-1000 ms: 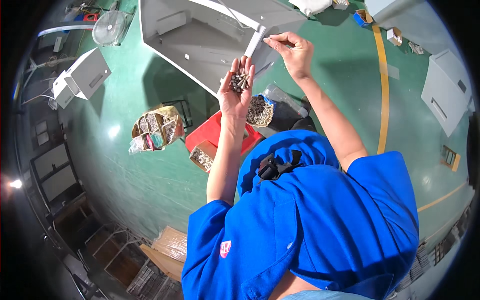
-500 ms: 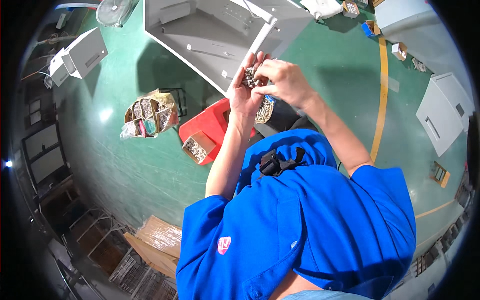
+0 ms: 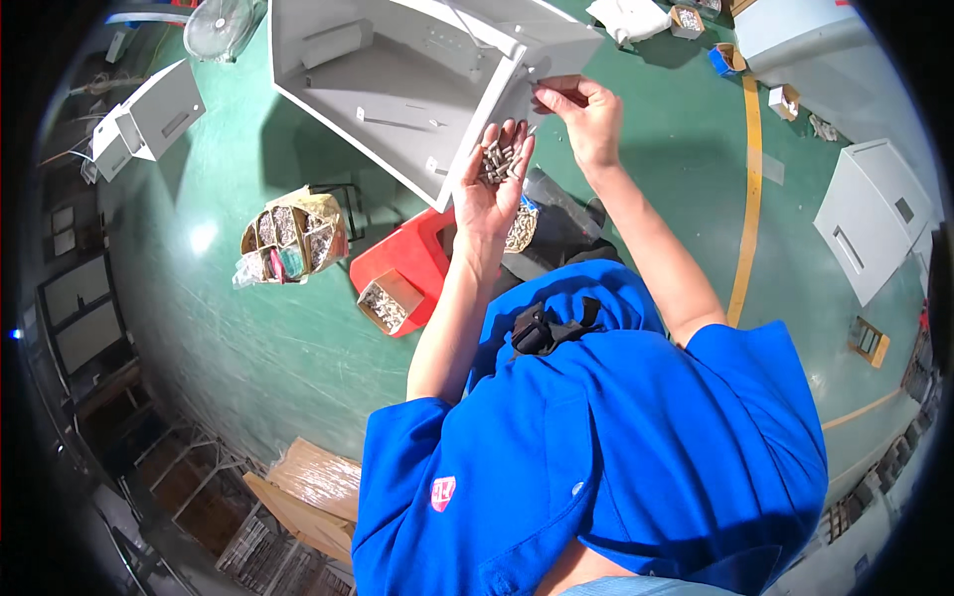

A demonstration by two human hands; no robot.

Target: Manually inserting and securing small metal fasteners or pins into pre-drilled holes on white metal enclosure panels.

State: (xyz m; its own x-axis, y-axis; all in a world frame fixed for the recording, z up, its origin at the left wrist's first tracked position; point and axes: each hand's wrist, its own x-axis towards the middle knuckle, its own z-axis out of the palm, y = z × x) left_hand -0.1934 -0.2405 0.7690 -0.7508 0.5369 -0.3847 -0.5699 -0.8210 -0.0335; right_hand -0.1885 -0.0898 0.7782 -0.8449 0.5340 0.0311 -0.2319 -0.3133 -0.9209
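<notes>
The right hand's fingers bend in, with thumb and forefinger tips brought close together beside the right outer side of the cabinet. Whether they pinch a small piece, or touch the metal, I cannot tell. The right hand is just right of the left hand and a little farther off. The left hand lies palm up, its fingers spread and slightly curled, cupping a loose heap of small metal pieces on the palm and the finger roots. It is next to the cabinet's near corner.

The cabinet is a large gray metal box lying with its open side up, far of the hands, a few small fittings inside it.

Nearer, under the left forearm, is a red stool carrying a small cardboard box of pale pieces. Just right of that forearm is a blue-edged bag, also full of small pieces. Well to the left is a divided carton with more parts in its compartments.

Farther out on the green floor are a fan at the far left, pale metal boxes at the left, a yellow line at the right and a gray metal panel beyond it.
</notes>
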